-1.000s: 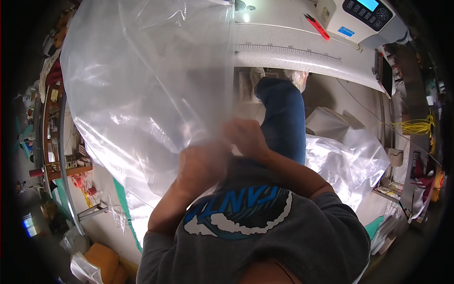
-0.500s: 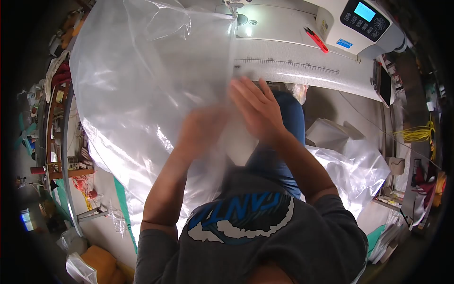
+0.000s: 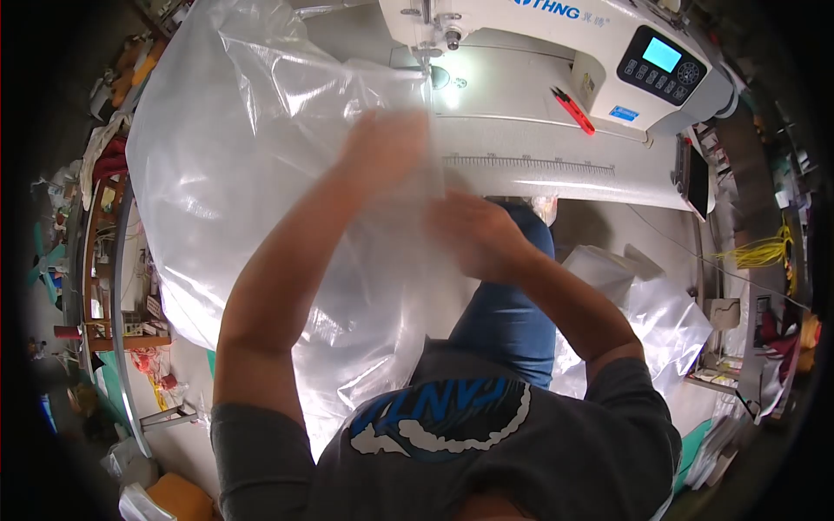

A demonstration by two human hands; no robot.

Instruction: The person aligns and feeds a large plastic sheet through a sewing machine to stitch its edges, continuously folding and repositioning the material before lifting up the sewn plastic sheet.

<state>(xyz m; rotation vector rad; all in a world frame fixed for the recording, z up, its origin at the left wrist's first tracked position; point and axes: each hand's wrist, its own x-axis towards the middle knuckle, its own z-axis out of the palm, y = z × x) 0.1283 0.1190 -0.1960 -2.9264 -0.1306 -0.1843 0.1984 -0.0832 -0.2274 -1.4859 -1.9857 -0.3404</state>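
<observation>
A large clear plastic sheet (image 3: 234, 200) spreads over the left of the table and hangs toward my lap. Its right edge runs up to the needle area of a white sewing machine (image 3: 512, 26). My left hand (image 3: 387, 148) is on the sheet just below the needle, its fingers smeared by motion. Lower and to the right, my right hand (image 3: 473, 230) has its fingers closed at the sheet's right edge; blur softens the fingertips.
Red thread snips (image 3: 573, 111) lie on the machine bed near the control panel (image 3: 665, 65). A phone (image 3: 693, 178) is at the table's right edge. More clear plastic (image 3: 669, 326) lies low on the right. Yellow cords (image 3: 764, 250) hang at far right.
My left hand has moved up along the sheet toward the needle. My right hand, flat with fingers extended before, is lower and closed at the edge. More of the machine shows.
</observation>
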